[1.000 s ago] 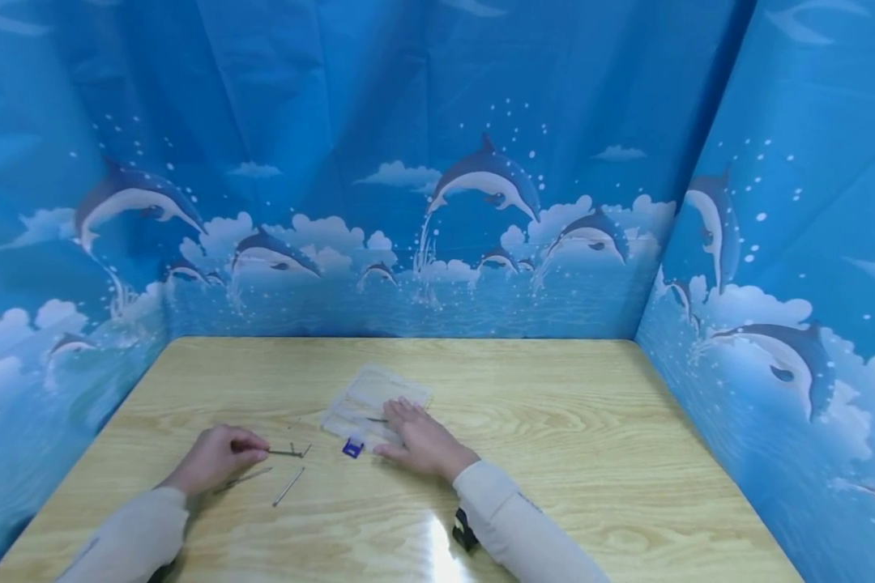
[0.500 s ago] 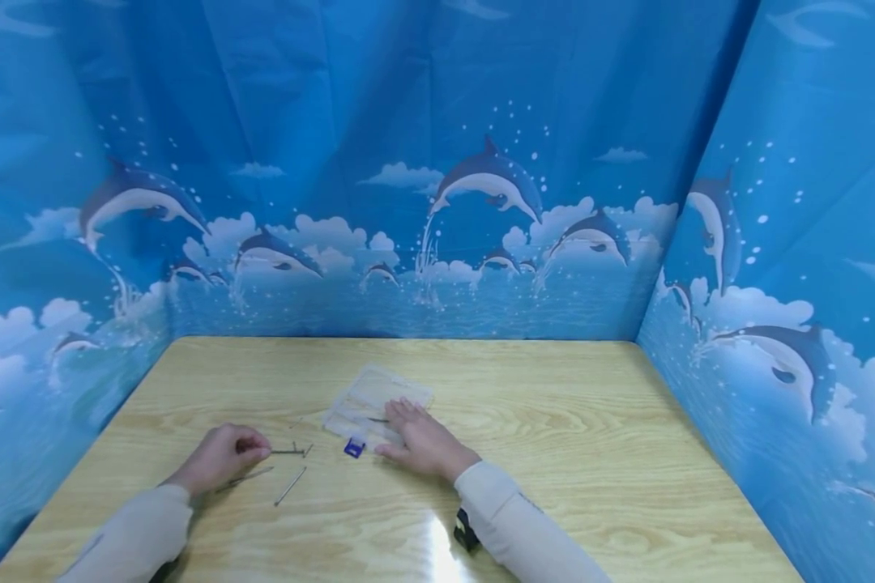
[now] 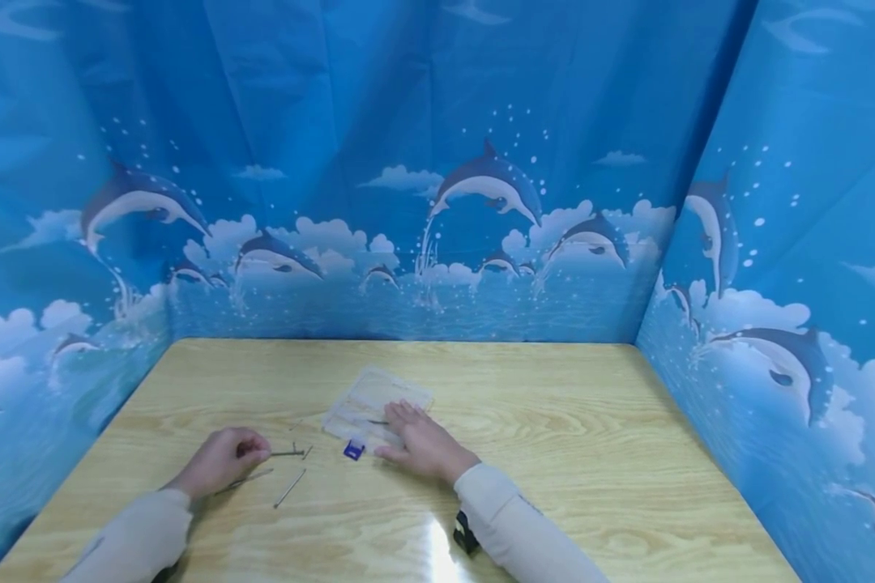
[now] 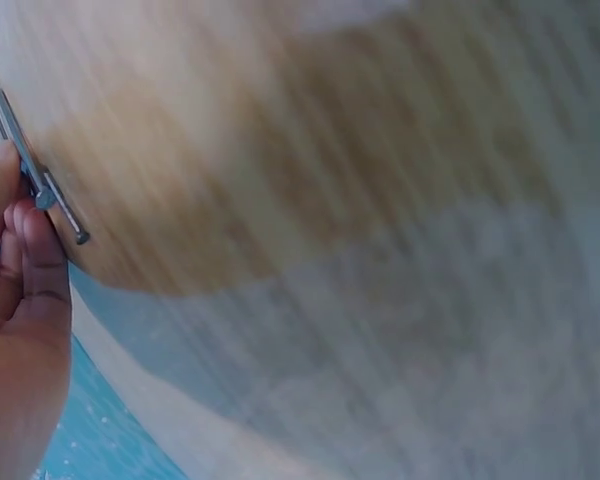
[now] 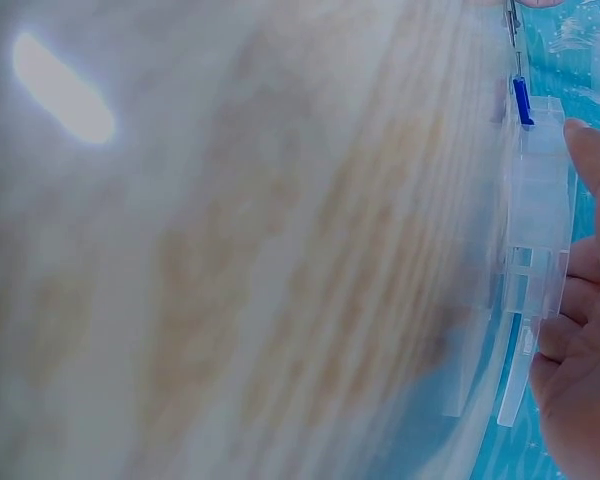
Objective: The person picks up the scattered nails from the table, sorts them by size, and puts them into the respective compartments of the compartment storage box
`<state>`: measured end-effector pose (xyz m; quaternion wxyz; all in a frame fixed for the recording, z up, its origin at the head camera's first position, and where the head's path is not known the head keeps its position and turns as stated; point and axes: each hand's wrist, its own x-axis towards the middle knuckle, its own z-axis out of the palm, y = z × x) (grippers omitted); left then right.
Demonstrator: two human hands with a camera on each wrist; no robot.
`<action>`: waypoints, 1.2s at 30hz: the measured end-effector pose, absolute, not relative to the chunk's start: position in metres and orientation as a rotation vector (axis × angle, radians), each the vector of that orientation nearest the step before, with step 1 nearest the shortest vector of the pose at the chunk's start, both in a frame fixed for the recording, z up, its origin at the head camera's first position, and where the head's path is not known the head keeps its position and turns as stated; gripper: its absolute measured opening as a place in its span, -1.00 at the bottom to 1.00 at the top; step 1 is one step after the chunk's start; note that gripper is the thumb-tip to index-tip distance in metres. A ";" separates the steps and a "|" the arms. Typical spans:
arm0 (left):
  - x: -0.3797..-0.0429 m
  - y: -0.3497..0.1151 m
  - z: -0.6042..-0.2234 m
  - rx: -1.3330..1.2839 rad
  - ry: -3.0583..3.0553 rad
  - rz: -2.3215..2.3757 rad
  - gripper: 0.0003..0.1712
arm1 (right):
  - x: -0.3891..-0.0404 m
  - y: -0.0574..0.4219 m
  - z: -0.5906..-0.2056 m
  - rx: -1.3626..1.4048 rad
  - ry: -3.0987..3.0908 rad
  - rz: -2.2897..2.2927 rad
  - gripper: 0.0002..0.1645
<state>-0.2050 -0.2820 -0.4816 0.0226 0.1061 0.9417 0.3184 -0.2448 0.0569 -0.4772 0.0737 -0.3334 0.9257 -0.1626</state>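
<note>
While the left hand (image 3: 222, 460) pinches a slim grey metal rod (image 3: 288, 453) between thumb and forefinger, the right hand (image 3: 426, 441) lies across a clear plastic case with compartments (image 3: 364, 387), toward the middle of the worktop (image 3: 591, 421). The left grip is a fingertip one, taken at one end of the rod, perhaps because so thin a piece offers little else to hold and this leaves its far end uncovered. That end points toward the case and is well apart from it; a short headed metal pin (image 3: 308, 452) lies close by, though whether the two touch cannot be told.

The right grip is spread, its fingers laid over the case rather than closed round it, probably to stop such a light thing from sliding. A dark slim piece (image 3: 377, 421) shows just beside the fingertips, and a blue-violet plastic clip (image 3: 353, 450) sits at the near edge of the case.

Two more metal pieces rest on the worktop: a long straight pin (image 3: 289, 488), lying aslant between the hands, and a thin dark rod (image 3: 253, 477), partly hidden by the left hand. Their scatter close to that hand likely puts each within easy reach.
</note>
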 end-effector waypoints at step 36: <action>-0.209 -0.275 -0.465 0.151 2.873 1.135 -0.89 | -0.245 0.057 -0.480 -1.020 2.807 -0.490 -0.11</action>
